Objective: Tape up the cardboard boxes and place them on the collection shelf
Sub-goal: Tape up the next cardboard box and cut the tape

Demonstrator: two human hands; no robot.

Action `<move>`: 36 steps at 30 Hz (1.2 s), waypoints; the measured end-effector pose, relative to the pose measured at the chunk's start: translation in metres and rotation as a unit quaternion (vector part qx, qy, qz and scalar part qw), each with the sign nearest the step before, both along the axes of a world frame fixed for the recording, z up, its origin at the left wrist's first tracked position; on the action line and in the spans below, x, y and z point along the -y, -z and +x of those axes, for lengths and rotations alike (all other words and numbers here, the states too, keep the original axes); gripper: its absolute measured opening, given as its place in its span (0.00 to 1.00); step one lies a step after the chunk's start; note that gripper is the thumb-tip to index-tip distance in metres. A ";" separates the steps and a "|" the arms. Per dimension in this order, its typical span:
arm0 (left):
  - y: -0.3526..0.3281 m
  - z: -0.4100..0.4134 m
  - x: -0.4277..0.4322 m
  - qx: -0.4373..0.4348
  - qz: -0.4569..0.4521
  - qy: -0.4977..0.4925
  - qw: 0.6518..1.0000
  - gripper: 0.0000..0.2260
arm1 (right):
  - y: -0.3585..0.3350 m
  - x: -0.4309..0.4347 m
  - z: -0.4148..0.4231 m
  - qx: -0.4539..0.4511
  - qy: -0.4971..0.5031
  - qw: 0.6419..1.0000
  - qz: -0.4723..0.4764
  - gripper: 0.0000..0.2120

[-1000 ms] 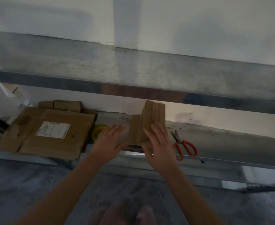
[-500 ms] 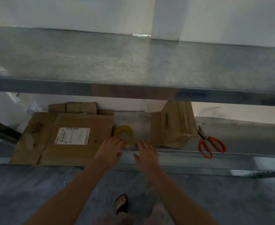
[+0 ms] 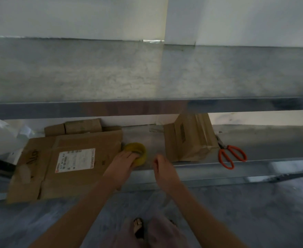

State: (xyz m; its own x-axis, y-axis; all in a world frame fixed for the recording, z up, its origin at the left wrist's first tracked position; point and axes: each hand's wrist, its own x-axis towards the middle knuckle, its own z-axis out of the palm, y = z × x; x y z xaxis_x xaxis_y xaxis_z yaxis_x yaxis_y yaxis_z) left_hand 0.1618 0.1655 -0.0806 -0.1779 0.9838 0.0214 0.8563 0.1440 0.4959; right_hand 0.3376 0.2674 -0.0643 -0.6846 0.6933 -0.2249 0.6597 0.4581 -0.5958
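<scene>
A yellow tape roll (image 3: 136, 150) lies on the lower metal shelf (image 3: 254, 140). My left hand (image 3: 123, 162) grips the roll, fingers curled over its near rim. My right hand (image 3: 162, 166) hovers just right of the roll, fingers loosely curled and holding nothing. A small folded cardboard box (image 3: 188, 138) stands upright on the shelf to the right of my hands, free of both. A large flattened cardboard box (image 3: 66, 163) with a white label lies to the left, its front edge overhanging the shelf.
Orange-handled scissors (image 3: 231, 155) lie on the shelf right of the small box. More small cardboard boxes (image 3: 82, 125) sit behind the flattened one. The upper metal shelf (image 3: 147, 72) spans the view above. Grey floor and my sandalled foot (image 3: 138, 228) are below.
Both hands let go of the small box and moved left. My left hand reached the tape roll and closed on it; my right hand's fingers curled in.
</scene>
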 end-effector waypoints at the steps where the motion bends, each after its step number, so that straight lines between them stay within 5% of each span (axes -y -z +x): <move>1: -0.008 0.000 0.001 0.020 -0.006 0.014 1.000 0.17 | -0.006 0.003 0.006 -0.023 0.010 1.000 -0.010 0.07; 9: -0.062 0.042 -0.007 0.056 -0.022 0.005 0.998 0.23 | -0.062 -0.013 0.050 -0.117 0.025 0.993 -0.002 0.04; 14: -0.088 0.094 -0.019 0.083 0.051 -0.014 0.995 0.29 | -0.094 -0.044 0.092 -0.106 0.050 0.987 -0.113 0.06; 19: -0.115 0.147 -0.039 0.108 0.122 -0.056 0.985 0.18 | -0.111 -0.068 0.127 -0.201 0.142 0.881 -0.404 0.07; 25: -0.132 0.180 -0.057 0.068 0.090 -0.084 0.990 0.17 | -0.118 -0.097 0.158 -0.214 0.116 0.837 -0.490 0.07; 36: -0.136 0.191 -0.076 0.062 0.083 -0.090 0.991 0.17 | -0.120 -0.102 0.162 -0.181 0.037 0.924 -0.334 0.11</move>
